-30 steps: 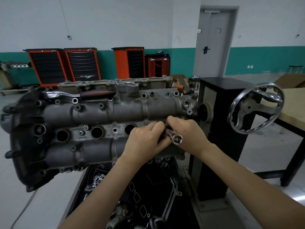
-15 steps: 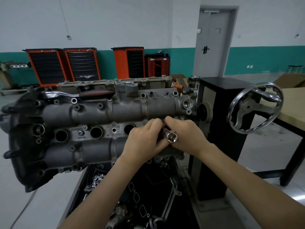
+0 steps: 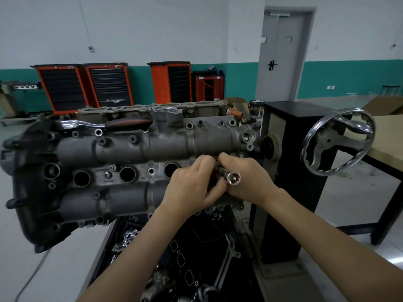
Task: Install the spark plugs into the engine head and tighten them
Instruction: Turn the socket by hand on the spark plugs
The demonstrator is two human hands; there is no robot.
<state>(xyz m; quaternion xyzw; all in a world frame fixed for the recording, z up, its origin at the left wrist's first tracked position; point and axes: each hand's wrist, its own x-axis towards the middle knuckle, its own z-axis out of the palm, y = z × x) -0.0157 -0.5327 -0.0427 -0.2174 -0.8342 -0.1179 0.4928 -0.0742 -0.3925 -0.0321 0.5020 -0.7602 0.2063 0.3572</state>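
Here the right hand [image 3: 248,179] grips a chrome socket tool [image 3: 232,177] at the rightmost plug hole of the engine head [image 3: 135,149], while the left hand [image 3: 192,186] curls its fingers around the tool's shaft beside it. Three open plug holes [image 3: 127,174] lie to the left. A ratchet [image 3: 104,125] rests on the head's top edge. The stand's handwheel [image 3: 337,141] sits close on the right.
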